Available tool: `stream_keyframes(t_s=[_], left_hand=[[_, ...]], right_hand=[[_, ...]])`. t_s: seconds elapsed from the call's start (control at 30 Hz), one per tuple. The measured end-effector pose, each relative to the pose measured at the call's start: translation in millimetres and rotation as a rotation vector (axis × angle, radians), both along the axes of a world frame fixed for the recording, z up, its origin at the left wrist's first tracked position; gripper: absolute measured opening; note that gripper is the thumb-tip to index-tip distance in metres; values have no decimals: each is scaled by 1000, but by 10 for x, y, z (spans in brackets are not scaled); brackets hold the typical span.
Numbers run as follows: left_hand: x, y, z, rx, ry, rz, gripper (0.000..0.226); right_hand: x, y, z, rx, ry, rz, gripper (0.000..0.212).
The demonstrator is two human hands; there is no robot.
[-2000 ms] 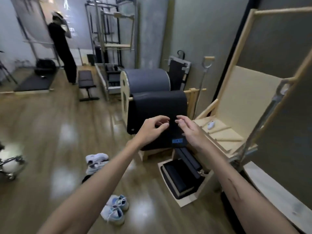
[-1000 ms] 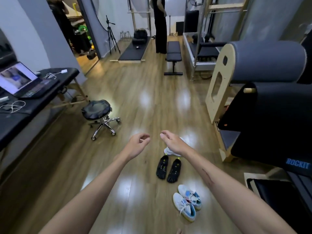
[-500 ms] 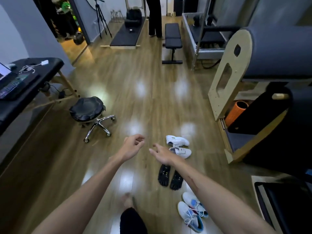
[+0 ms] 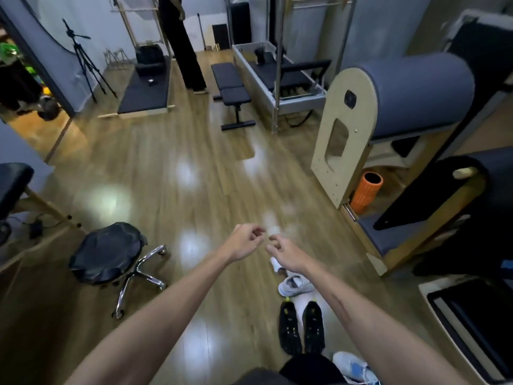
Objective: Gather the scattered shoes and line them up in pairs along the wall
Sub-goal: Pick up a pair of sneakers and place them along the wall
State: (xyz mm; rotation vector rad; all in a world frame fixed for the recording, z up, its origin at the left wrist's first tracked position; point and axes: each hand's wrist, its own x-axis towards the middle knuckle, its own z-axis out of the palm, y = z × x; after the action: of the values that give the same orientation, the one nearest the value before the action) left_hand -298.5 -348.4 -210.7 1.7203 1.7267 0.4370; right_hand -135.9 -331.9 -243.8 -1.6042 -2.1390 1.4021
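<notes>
Three pairs of shoes lie in a row on the wooden floor at lower right. White sneakers (image 4: 294, 284) are farthest, partly hidden under my right forearm. Black toe shoes (image 4: 301, 330) sit side by side behind them. A white and blue sneaker (image 4: 354, 369) shows at the bottom edge. My left hand (image 4: 245, 244) and my right hand (image 4: 286, 252) hover close together above the floor, fingers loosely curled, holding nothing. Both are above and beyond the white sneakers.
A black rolling stool (image 4: 108, 254) stands to the left. A padded barrel on a wooden frame (image 4: 383, 115) and an orange foam roller (image 4: 366, 191) are on the right. A bench (image 4: 230, 87) and a standing person (image 4: 183, 43) are farther back.
The view has shifted forward; the shoes now sit lower in the frame. My hands stay close together, slightly higher, still holding nothing.
</notes>
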Motion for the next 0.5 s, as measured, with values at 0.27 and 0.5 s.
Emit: stream_keyframes(t_s=[0.27, 0.5], left_hand=[[5, 989, -193, -10, 82, -211, 27], [186, 1807, -391, -105, 225, -432, 30]], right_hand=[[125, 768, -273, -55, -64, -137, 56], [306, 1245, -469, -55, -33, -344, 54]])
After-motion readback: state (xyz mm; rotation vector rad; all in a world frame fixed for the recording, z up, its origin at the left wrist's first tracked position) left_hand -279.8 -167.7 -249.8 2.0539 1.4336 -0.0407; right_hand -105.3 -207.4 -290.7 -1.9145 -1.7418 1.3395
